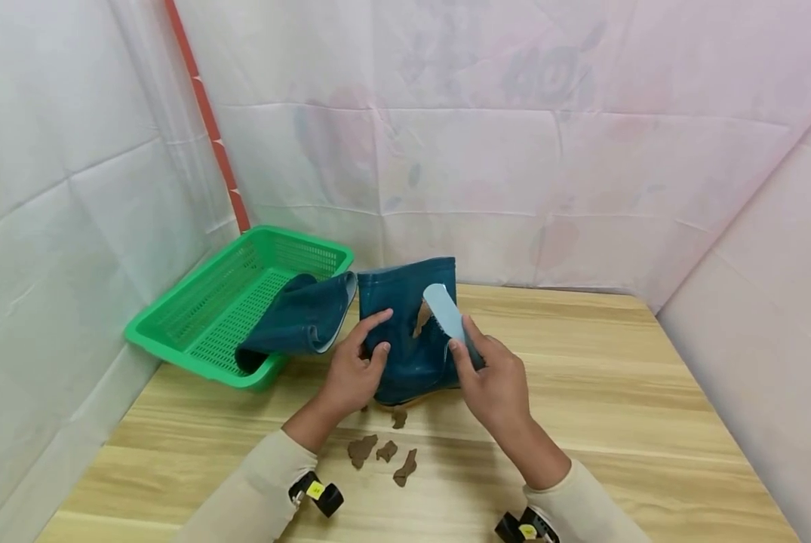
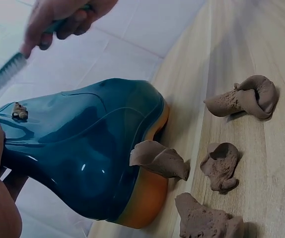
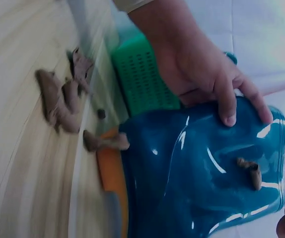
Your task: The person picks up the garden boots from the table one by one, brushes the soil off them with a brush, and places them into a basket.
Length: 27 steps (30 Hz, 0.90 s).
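A dark blue rubber boot (image 1: 405, 369) with an orange-brown sole stands upright on the table. My left hand (image 1: 354, 373) grips its shaft from the left, thumb and forefinger on the near face; in the left wrist view other fingers show behind the boot. My right hand (image 1: 496, 381) holds a light blue brush (image 1: 443, 309) by its handle, its head over the shaft. On the shaft sticks a brown clay-like lump (image 3: 255, 176). In the left wrist view, the brush's pale bristles (image 2: 11, 72) appear apart from the boot.
Several brown clay-like pieces (image 1: 362, 450) lie on the wooden table (image 1: 582, 452) before the boot. At the left stands a green perforated basket (image 1: 174, 324). A second blue boot (image 1: 296, 320) lies across its near right rim. White sheets (image 1: 480, 166) hang around the table.
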Tool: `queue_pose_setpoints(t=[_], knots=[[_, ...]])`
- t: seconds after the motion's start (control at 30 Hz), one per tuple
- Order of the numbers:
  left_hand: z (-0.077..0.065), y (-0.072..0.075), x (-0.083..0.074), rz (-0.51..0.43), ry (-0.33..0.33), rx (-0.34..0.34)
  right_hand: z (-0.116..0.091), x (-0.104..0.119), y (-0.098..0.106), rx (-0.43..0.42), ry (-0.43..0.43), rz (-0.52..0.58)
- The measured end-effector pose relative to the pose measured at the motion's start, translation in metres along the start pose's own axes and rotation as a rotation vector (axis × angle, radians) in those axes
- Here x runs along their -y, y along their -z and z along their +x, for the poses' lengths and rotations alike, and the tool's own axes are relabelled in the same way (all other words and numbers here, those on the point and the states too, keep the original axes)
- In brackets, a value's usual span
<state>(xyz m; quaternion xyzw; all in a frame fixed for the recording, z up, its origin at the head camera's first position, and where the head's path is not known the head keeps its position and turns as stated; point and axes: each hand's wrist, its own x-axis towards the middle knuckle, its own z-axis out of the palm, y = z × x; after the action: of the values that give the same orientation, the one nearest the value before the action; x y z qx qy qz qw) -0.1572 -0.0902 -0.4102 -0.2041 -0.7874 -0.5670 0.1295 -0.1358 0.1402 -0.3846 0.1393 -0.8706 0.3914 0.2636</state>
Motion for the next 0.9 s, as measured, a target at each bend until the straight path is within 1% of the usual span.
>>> queue_pose_setpoints(t=[0.03, 0.1, 0.2, 0.23, 0.3, 0.37, 0.47, 0.53, 0.6, 0.67, 0.73, 0.8, 0.9], knots=[[0.0, 0.001, -0.003, 0.002, 0.008, 0.003, 0.001, 0.002, -0.001, 0.007, 0.007, -0.007], [0.0, 0.001, -0.013, -0.002, 0.023, 0.012, 0.001, 0.003, -0.002, 0.049, -0.008, -0.026], [-0.001, 0.002, -0.028, -0.004, 0.05, 0.02, -0.001, 0.0, -0.003, 0.144, -0.07, -0.082], [-0.001, 0.003, -0.032, -0.005, 0.045, 0.021, -0.002, -0.002, -0.002, 0.169, -0.094, -0.091], [-0.001, 0.003, -0.033, -0.005, 0.025, 0.017, -0.004, -0.006, 0.003, 0.183, -0.132, -0.091], [0.0, 0.003, -0.033, -0.002, 0.008, 0.009, -0.006, -0.01, 0.008, 0.155, -0.157, -0.081], [0.0, 0.004, -0.032, 0.002, 0.001, -0.005, -0.005, -0.013, 0.015, 0.036, -0.148, -0.039], [0.001, 0.004, -0.025, 0.004, 0.015, -0.008, -0.005, -0.014, 0.017, -0.044, -0.108, -0.011], [0.001, 0.003, -0.018, 0.007, 0.035, -0.004, -0.004, -0.012, 0.019, -0.09, -0.055, 0.019], [0.001, 0.002, -0.011, 0.014, 0.052, 0.002, -0.004, -0.011, 0.018, -0.096, -0.016, 0.032], [0.001, 0.001, -0.005, 0.01, 0.062, 0.008, -0.004, -0.011, 0.018, -0.087, 0.004, 0.041], [0.0, 0.002, -0.003, 0.0, 0.061, 0.014, -0.006, -0.011, 0.017, -0.073, -0.005, 0.042], [0.0, 0.003, -0.001, -0.02, 0.04, 0.017, -0.009, -0.012, 0.017, -0.051, -0.047, 0.046]])
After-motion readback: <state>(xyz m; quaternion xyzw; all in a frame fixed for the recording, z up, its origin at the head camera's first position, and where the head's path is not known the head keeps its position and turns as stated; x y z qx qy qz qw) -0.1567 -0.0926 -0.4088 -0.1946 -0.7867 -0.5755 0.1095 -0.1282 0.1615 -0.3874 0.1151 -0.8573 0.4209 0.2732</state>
